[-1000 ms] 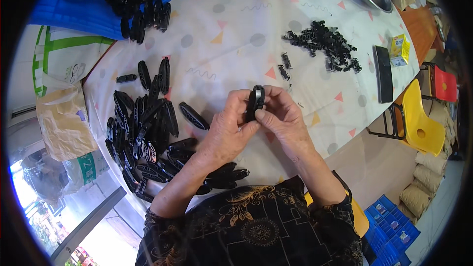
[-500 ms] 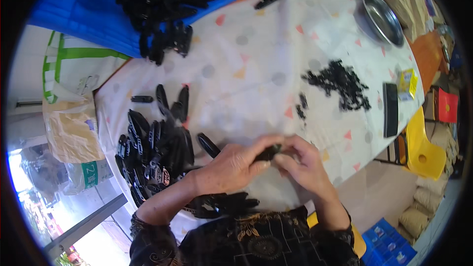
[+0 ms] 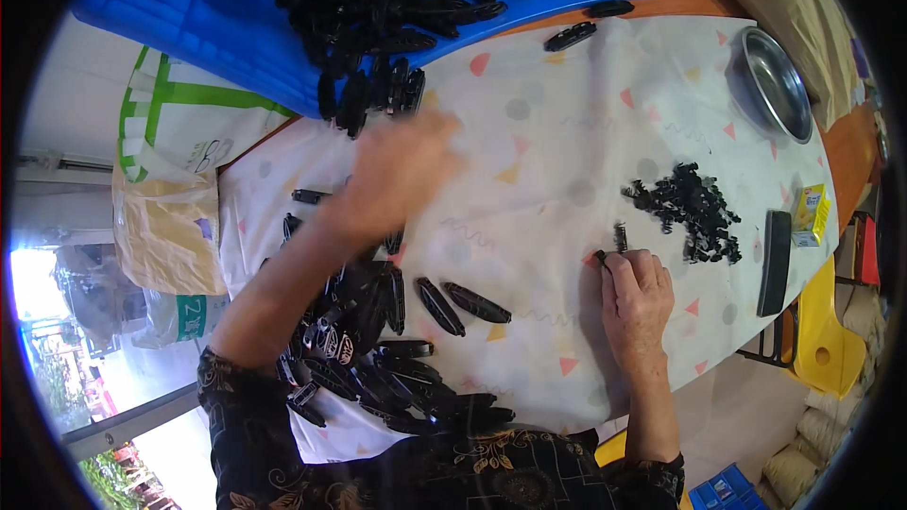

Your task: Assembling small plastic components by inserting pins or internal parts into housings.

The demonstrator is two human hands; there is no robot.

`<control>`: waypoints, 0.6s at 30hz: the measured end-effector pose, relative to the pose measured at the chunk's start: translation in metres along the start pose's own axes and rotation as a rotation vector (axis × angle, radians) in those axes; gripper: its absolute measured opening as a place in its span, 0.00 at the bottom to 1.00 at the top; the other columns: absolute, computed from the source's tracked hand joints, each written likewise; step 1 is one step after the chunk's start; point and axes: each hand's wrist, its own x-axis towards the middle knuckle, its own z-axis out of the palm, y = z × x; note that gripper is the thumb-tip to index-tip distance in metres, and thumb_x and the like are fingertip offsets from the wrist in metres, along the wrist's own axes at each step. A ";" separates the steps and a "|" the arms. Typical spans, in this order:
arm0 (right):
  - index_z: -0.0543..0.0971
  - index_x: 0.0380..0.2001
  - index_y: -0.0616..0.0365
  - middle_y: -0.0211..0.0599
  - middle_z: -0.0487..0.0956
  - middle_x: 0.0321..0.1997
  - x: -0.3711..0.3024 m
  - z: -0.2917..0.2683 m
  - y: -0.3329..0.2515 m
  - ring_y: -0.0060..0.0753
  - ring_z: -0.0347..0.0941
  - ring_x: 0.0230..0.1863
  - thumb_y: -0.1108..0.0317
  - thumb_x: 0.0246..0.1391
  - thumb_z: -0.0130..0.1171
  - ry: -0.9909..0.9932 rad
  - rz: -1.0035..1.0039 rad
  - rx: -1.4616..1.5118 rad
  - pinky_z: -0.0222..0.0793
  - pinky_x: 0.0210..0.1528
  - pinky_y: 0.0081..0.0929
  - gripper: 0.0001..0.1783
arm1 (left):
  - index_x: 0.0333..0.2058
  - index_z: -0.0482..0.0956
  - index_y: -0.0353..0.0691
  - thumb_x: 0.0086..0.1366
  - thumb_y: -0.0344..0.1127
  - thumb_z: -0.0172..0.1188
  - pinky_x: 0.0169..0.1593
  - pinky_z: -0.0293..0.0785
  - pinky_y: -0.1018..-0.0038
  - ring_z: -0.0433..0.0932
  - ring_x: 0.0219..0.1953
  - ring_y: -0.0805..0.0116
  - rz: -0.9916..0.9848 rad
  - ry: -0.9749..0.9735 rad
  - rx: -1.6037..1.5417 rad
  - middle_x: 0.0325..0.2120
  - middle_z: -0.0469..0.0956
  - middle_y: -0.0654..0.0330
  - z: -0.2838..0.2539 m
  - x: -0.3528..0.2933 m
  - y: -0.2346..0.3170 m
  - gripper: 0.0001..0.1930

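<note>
My right hand (image 3: 635,295) pinches a small black clip (image 3: 601,255) against the tabletop (image 3: 567,151), blurred left hand (image 3: 397,175), fingers' spread unclear, over long black shells (image 3: 359,99); best seat squarely.

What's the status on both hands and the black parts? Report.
Left hand blurred, open, over the patterned cloth toward the blue tray's long black plastic shells. Right hand resting, fingertips on a small black clip. Nothing between.

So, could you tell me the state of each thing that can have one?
left hand: raised over the cloth, blurred, grip unclear.
right hand: resting on the cloth, fingertips on a small black piece.
metal bowl: upright, looks empty.
blue tray: heaped with black parts.
</note>
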 end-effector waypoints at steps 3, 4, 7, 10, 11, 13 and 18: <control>0.74 0.28 0.60 0.33 0.73 0.27 0.002 -0.002 -0.002 0.34 0.70 0.28 0.79 0.44 0.61 0.063 -0.085 0.053 0.66 0.31 0.29 0.07 | 0.33 0.75 0.41 0.52 0.42 0.62 0.40 0.73 0.60 0.77 0.38 0.55 -0.183 0.203 0.305 0.31 0.75 0.56 0.001 0.019 -0.042 0.13; 0.74 0.28 0.60 0.32 0.74 0.27 0.001 -0.008 -0.008 0.30 0.70 0.28 0.78 0.48 0.60 0.007 0.197 0.443 0.66 0.30 0.27 0.05 | 0.33 0.75 0.41 0.52 0.42 0.62 0.40 0.73 0.60 0.77 0.38 0.55 -0.180 0.197 0.294 0.31 0.75 0.56 0.005 0.022 -0.053 0.13; 0.73 0.29 0.60 0.30 0.75 0.28 -0.006 -0.015 -0.009 0.23 0.70 0.28 0.76 0.53 0.57 -0.084 0.702 1.127 0.67 0.31 0.23 0.03 | 0.31 0.75 0.40 0.50 0.37 0.62 0.40 0.72 0.62 0.77 0.39 0.57 -0.252 0.219 0.438 0.32 0.75 0.56 0.020 0.025 -0.053 0.11; 0.74 0.31 0.59 0.33 0.76 0.29 -0.017 -0.009 0.000 0.22 0.73 0.28 0.75 0.55 0.57 -0.119 0.925 1.699 0.69 0.31 0.19 0.02 | 0.33 0.75 0.40 0.51 0.34 0.59 0.39 0.73 0.62 0.77 0.38 0.57 -0.141 0.282 0.438 0.31 0.75 0.57 0.029 0.021 -0.048 0.10; 0.74 0.32 0.59 0.34 0.77 0.29 -0.020 -0.010 -0.001 0.23 0.73 0.28 0.74 0.55 0.57 -0.125 0.945 1.770 0.70 0.31 0.19 0.02 | 0.34 0.73 0.40 0.53 0.32 0.58 0.39 0.72 0.62 0.77 0.38 0.55 -0.127 0.283 0.434 0.32 0.75 0.56 0.032 0.017 -0.044 0.10; 0.75 0.32 0.59 0.34 0.77 0.29 -0.027 -0.012 -0.004 0.23 0.73 0.28 0.74 0.55 0.57 -0.100 0.955 1.834 0.70 0.31 0.19 0.02 | 0.36 0.72 0.40 0.54 0.30 0.56 0.40 0.72 0.61 0.77 0.38 0.54 -0.104 0.283 0.433 0.33 0.75 0.55 0.040 0.009 -0.036 0.10; 0.75 0.32 0.59 0.35 0.78 0.30 -0.043 -0.013 -0.006 0.23 0.74 0.28 0.74 0.56 0.57 -0.082 0.937 1.944 0.71 0.30 0.19 0.02 | 0.44 0.69 0.39 0.56 0.26 0.52 0.41 0.73 0.60 0.77 0.41 0.49 -0.198 0.114 0.182 0.37 0.77 0.49 0.040 -0.009 -0.016 0.15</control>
